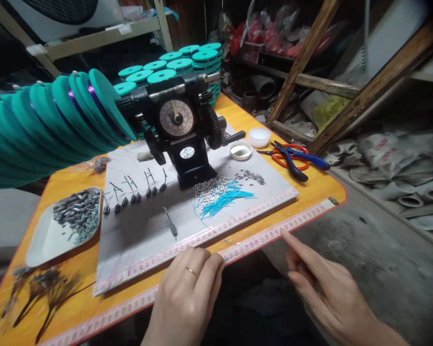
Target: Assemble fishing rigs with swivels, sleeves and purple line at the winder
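My left hand (189,288), with a ring on one finger, rests at the table's front edge over the printed measuring tape (267,238). Its fingers are curled and pressed together; anything between them is too small or hidden. My right hand (328,283) is further right, its index finger stretched out to touch the tape and its thumb apart below; no held thing shows. Beyond the left hand, a dark grey sinker on a short stem (172,228) lies on the white board (137,240). Blue thin tubes (227,202) and small silvery beads (211,190) are heaped on the board.
A black hand-crank winder (191,158) with a dial carries a row of green spools (57,129). More green spools (176,65) are stacked behind. Pliers (290,161) lie at right. A white tray (39,247) of sinkers stands left. Assembled rigs (135,197) line the board.
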Demonstrator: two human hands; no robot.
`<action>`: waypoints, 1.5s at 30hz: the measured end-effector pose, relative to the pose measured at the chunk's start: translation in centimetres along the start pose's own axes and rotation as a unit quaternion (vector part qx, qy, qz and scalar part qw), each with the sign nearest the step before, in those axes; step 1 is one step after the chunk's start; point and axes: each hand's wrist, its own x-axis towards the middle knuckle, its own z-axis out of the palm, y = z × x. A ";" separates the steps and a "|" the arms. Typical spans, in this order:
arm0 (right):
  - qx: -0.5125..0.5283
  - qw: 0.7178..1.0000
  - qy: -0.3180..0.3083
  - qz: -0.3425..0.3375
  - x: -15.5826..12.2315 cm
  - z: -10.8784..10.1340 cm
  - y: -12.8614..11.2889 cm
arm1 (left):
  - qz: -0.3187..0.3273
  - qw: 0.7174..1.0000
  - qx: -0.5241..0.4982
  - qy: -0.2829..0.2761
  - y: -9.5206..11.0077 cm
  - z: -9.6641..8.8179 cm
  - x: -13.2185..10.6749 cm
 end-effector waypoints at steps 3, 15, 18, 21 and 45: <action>0.006 0.997 0.052 -0.064 1.0 -0.1 -2.2 | 0.016 0.998 -0.012 0.065 0.2 -0.2 -0.5; 0.030 0.995 0.055 -0.078 4.7 3.4 -9.1 | -0.074 0.987 -0.037 0.141 0.7 -1.9 -4.4; 0.055 0.995 0.035 -0.077 4.1 4.3 -9.5 | -0.082 0.985 -0.043 0.145 0.6 -2.0 -5.2; 0.071 0.995 0.011 -0.065 3.6 5.1 -9.9 | -0.085 0.984 -0.022 0.152 0.6 -1.7 -6.6; 0.116 0.990 -0.078 -0.037 1.9 8.3 -9.1 | -0.457 0.587 -0.616 0.257 2.5 5.0 -8.2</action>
